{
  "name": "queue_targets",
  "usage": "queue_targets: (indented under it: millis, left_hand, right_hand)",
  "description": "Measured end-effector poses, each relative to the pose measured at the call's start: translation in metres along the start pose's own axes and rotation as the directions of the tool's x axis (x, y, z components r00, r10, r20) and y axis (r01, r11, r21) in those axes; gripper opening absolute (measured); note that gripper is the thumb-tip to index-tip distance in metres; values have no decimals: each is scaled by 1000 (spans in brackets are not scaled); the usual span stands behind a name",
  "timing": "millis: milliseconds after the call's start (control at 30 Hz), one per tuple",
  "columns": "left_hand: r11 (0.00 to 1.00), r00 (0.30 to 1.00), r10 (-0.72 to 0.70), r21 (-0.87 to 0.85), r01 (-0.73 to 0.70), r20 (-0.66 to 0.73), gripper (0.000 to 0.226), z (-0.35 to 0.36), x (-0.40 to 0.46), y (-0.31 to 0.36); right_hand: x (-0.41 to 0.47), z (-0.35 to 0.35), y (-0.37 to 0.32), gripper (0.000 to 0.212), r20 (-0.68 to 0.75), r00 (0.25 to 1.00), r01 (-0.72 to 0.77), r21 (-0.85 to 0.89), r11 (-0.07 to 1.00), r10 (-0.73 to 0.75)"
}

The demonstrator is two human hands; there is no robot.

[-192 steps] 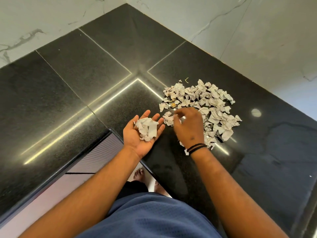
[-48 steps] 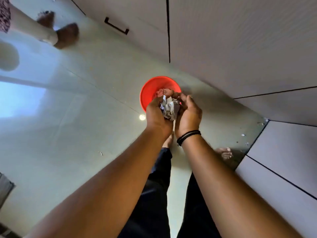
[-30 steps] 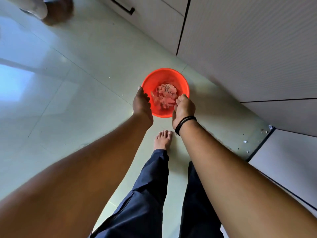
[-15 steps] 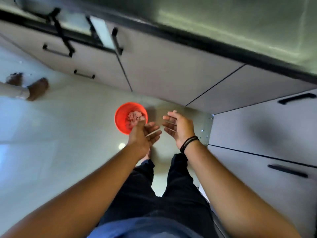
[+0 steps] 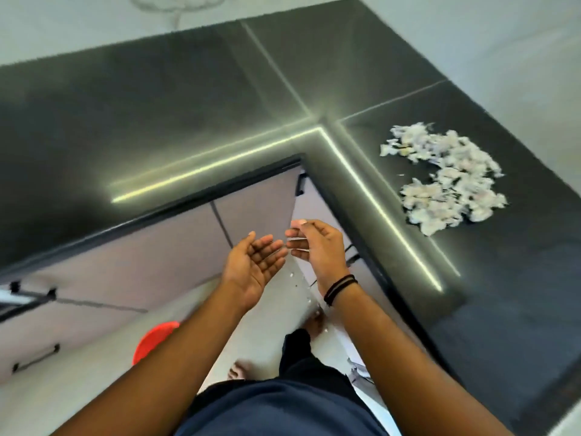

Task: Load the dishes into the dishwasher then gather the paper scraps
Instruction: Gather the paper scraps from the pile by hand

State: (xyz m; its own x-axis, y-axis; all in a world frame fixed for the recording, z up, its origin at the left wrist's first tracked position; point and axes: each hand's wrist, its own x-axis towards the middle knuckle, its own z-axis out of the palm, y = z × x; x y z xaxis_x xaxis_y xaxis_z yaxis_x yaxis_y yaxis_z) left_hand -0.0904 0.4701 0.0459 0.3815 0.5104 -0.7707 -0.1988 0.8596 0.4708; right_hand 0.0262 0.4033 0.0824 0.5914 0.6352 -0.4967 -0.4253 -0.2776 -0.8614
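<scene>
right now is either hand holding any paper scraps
No, the left hand and right hand are both open and bare, while the paper scraps lie on the black counter.

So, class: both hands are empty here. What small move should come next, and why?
Probably reach the right hand to the paper scraps on the black counter. Both it and the left hand hold nothing, a pile remains ungathered, and the red bin waits on the floor.
</scene>
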Motion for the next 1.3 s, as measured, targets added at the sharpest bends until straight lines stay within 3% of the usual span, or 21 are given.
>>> queue_targets:
  millis: [333,600,667,767,833,933,1100,1233,1300]
  left_hand:
    - [884,986,-41,466,-40,162,30,180,59,-30]
    - [774,989,79,617,-140,126,20,235,99,-21]
    - [606,943,244,723,-332,228,15,236,107,-20]
    - [115,730,437,772,-626,526,17,242,126,-9]
    - [-115,620,416,715,-690,665,18,252,142,4]
    - [-338,541,330,632,-698,774,19,267,176,27]
    - [-525,451,227,498,-690,863,30,278,223,56]
    - [-610,364,153,378,-697,919,44,286,236,60]
    - [-636,342,143,351,-687,929,50,288,243,60]
  right_hand:
    - [76,-127,-37,16,-337,933,104,-73,992,-123]
    - [115,-147,-47,16,-323,930,73,-305,950,-175]
    - [120,-149,-49,15,-284,936,95,-360,928,-206]
    - [128,-150,-61,15,-216,940,149,-434,888,-263]
    - [138,-150,-74,15,-206,926,190,-471,861,-317]
    - [157,-148,-98,15,-208,899,229,-526,819,-385]
    - [196,-146,-132,21,-200,859,204,-711,673,-471]
    - [238,-146,-150,46,-59,847,56,-978,200,-529]
    - [264,-149,-164,56,-68,880,-34,-996,79,-470]
